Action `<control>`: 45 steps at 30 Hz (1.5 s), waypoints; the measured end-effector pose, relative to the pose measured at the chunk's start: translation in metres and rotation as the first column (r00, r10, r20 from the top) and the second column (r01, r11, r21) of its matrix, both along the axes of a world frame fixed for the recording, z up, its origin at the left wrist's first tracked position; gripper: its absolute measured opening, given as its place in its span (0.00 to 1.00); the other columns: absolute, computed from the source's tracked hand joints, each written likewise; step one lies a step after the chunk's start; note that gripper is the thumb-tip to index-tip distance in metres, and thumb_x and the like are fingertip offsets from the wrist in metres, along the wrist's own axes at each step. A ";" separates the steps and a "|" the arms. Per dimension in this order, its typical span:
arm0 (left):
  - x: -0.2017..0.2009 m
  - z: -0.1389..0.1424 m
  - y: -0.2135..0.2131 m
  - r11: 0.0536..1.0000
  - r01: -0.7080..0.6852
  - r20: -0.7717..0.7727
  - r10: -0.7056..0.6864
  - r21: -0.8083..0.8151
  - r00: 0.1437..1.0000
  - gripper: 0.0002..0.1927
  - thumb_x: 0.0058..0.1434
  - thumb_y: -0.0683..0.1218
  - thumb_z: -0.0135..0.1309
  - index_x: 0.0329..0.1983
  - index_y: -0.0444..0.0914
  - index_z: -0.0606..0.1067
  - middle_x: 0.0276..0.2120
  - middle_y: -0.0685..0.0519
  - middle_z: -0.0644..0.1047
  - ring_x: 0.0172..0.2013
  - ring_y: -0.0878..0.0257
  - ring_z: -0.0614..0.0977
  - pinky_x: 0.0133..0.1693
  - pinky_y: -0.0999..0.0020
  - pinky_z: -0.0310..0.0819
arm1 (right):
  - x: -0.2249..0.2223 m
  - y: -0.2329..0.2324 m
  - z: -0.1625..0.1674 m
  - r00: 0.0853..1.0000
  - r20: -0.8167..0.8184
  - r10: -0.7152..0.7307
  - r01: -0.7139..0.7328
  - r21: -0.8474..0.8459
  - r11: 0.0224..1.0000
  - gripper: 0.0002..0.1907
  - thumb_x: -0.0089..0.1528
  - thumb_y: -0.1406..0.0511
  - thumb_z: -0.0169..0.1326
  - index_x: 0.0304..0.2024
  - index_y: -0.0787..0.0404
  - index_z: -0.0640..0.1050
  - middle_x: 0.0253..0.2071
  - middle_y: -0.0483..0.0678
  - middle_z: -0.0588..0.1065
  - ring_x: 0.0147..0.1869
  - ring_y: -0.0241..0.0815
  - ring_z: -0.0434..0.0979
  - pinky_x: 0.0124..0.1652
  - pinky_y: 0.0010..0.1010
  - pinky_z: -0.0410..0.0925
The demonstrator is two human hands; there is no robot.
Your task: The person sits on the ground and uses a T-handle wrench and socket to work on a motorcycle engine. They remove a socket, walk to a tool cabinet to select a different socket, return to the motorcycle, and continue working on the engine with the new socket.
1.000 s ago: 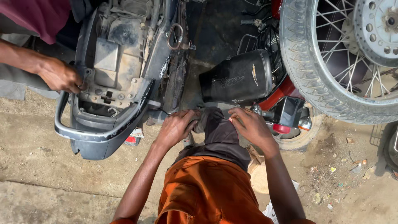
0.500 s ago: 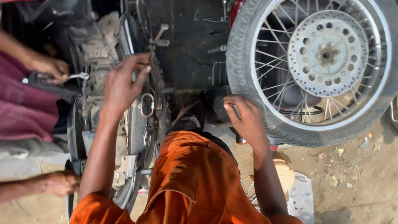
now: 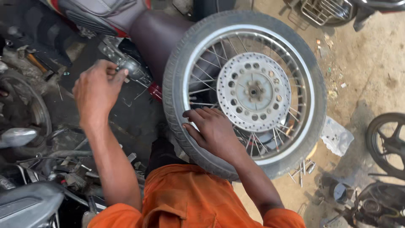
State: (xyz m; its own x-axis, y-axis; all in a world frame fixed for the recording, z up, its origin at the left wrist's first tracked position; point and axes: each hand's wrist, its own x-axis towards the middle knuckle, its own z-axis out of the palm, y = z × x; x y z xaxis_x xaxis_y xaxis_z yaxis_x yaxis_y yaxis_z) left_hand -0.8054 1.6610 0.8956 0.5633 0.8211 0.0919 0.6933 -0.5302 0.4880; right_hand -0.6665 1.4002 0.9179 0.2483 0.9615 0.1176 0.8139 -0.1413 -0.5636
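A spoked motorcycle wheel (image 3: 247, 90) with a grey tyre and a drilled brake disc (image 3: 253, 90) lies flat in front of me. My right hand (image 3: 213, 131) rests on its near rim and spokes, fingers spread over the tyre's inner edge. My left hand (image 3: 98, 90) is stretched forward to the left, fingers curled around a small metal part (image 3: 128, 67) beside a red and maroon motorcycle body (image 3: 126, 21). I wear orange clothing (image 3: 185, 198).
Motorcycle parts, a mirror (image 3: 17, 136) and a grey cover (image 3: 29, 207) crowd the left. Loose bolts (image 3: 301, 169) and a plastic bag (image 3: 336, 136) lie on sandy ground at right. Another tyre (image 3: 386, 141) stands at the right edge, a metal rack (image 3: 322, 10) at top.
My view has swung right, bringing the wheel to the centre. My left hand left the bike frame and reached to the small metal part. My right hand moved onto the wheel's rim.
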 end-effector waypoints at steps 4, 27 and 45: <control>0.012 0.012 0.096 0.997 -0.067 0.032 0.066 0.028 0.997 0.15 0.63 0.54 0.66 0.42 0.38 0.81 0.38 0.51 0.84 0.40 0.50 0.84 0.41 0.53 0.75 | 0.002 0.088 0.017 0.994 -0.056 -0.099 0.093 -0.088 0.992 0.12 0.66 0.59 0.55 0.46 0.59 0.78 0.36 0.48 0.79 0.44 0.50 0.79 0.46 0.42 0.70; 0.009 0.046 0.199 0.936 0.315 -0.256 -0.269 0.155 0.928 0.26 0.59 0.61 0.66 0.38 0.33 0.77 0.33 0.43 0.82 0.36 0.46 0.85 0.39 0.49 0.77 | 0.057 0.103 -0.078 0.830 0.095 -0.550 0.553 -0.004 0.833 0.26 0.70 0.60 0.56 0.65 0.68 0.70 0.62 0.63 0.71 0.68 0.64 0.65 0.66 0.54 0.57; -0.078 -0.088 0.363 0.795 0.604 0.076 -0.607 0.066 0.791 0.21 0.29 0.53 0.72 0.25 0.39 0.83 0.28 0.46 0.82 0.35 0.46 0.85 0.35 0.51 0.78 | -0.054 0.454 -0.053 0.992 -0.124 -0.003 -0.006 -0.071 0.997 0.19 0.68 0.66 0.54 0.60 0.67 0.73 0.57 0.62 0.75 0.62 0.62 0.73 0.60 0.46 0.66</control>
State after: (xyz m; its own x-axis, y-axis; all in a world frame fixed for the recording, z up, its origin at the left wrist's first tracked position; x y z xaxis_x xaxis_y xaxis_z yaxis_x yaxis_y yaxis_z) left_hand -0.8833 2.0235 0.8075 0.9319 0.3098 0.1886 0.1793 -0.8455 0.5031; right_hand -0.7206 1.8546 0.8647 0.2550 0.9668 0.0173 0.7389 -0.1833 -0.6484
